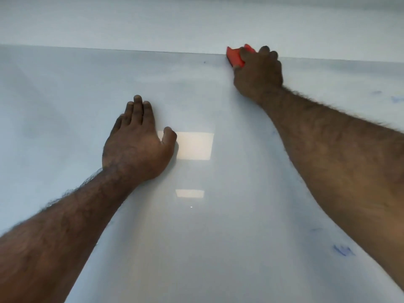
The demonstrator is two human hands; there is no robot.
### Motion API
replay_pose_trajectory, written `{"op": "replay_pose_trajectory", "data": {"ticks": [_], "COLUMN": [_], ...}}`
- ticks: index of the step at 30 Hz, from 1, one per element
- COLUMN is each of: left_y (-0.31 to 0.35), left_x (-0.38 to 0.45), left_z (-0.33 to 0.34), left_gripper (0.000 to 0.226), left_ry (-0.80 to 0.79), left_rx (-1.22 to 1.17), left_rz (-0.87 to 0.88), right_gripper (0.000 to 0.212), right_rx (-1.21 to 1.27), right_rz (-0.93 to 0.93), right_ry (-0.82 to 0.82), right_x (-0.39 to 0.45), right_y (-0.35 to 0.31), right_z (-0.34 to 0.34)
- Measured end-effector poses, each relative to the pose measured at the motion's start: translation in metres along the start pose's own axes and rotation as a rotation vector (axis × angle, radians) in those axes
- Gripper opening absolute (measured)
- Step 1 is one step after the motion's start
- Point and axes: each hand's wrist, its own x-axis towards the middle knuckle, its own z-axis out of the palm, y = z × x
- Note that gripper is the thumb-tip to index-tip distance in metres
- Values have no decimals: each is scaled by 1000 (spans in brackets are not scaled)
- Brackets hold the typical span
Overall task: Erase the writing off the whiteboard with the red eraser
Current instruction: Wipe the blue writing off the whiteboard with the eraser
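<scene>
Office or classroom, likely: glossy whiteboard (218, 237) reflecting rectangular ceiling lights (194, 145).

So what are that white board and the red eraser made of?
The whiteboard looks like a smooth, glossy coated panel: it mirrors ceiling lights sharply. Whether melamine, painted steel or glass, I cannot tell. The red eraser, gripped by the right hand, looks like matte moulded plastic or foam.

right hand (258, 71) gripping red eraser (235, 56) at whiteboard (65, 95) top edge, left hand (136, 143) flat on board, faint blue smudges (343, 250)
</scene>
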Motion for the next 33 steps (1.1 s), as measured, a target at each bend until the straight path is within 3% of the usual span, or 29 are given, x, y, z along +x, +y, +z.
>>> {"op": "replay_pose_trajectory", "data": {"ticks": [5, 9, 12, 19, 25, 29, 33], "left_y": [1, -2, -3, -15, -7, 31, 82], "left_x": [3, 4, 2, 7, 16, 7, 5], "left_z": [-2, -4, -5, 6, 28, 24, 16], "left_gripper": [77, 77, 78, 91, 87, 83, 80], "left_ry": [-8, -17, -22, 24, 44, 34, -6], "left_rx": [-16, -11, -4, 33, -2, 4, -16], "left_rz": [-8, -5, 8, 8, -81, -29, 19], "right_gripper": [50, 51, 54, 56, 57, 54, 46], "right_rx": [105, 117, 56, -85, -221, -207, -74], "right_rz": [-297, -407, -272, 113, 280, 362, 425], "right_ry": [-31, -24, -13, -5, -1, 7, 71], "right_x": [-12, -22, -7, -6, -45, -41, -35], "right_y": [-103, -111, -62, 120, 243, 269, 229], "right_z": [25, 30, 20, -23, -56, -66, -57]}}
